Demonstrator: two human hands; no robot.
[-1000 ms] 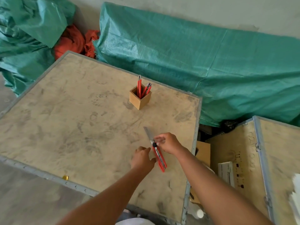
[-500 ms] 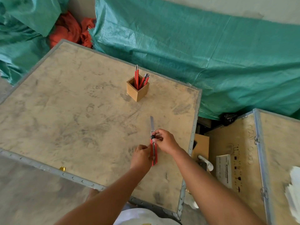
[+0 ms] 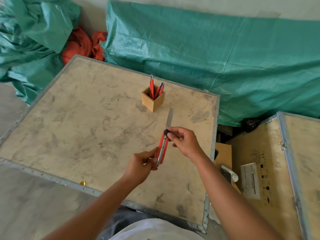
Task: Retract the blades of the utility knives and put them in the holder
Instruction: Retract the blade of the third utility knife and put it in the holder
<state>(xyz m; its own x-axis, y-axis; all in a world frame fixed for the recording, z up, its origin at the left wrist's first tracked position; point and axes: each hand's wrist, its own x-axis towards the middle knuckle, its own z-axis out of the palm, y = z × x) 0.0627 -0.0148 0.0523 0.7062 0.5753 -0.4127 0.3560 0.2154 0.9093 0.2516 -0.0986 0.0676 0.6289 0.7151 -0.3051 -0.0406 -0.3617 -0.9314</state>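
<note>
Knife (image 3: 163,147) in question is red, held above the tabletop just in front of the wooden holder (image 3: 153,100), its long blade (image 3: 169,118) fully out and pointing toward that holder. My left hand (image 3: 140,166) pinches the butt of the handle between thumb and fingertips; my right hand (image 3: 185,142), on the other side, pinches the black slider at the blade end with thumb and forefinger, the other fingers curled. Inside the holder, an open square box, stand red knives (image 3: 155,88), one upright at its left side and at least one more leaning right. It sits on a scuffed plywood crate top (image 3: 72,129) with a metal edge; a small brass piece (image 3: 82,183) lies near the front edge, left of the holder. Behind the holder are green tarps (image 3: 207,49) and orange cloth (image 3: 81,45); to its right, a second crate (image 3: 270,167).
</note>
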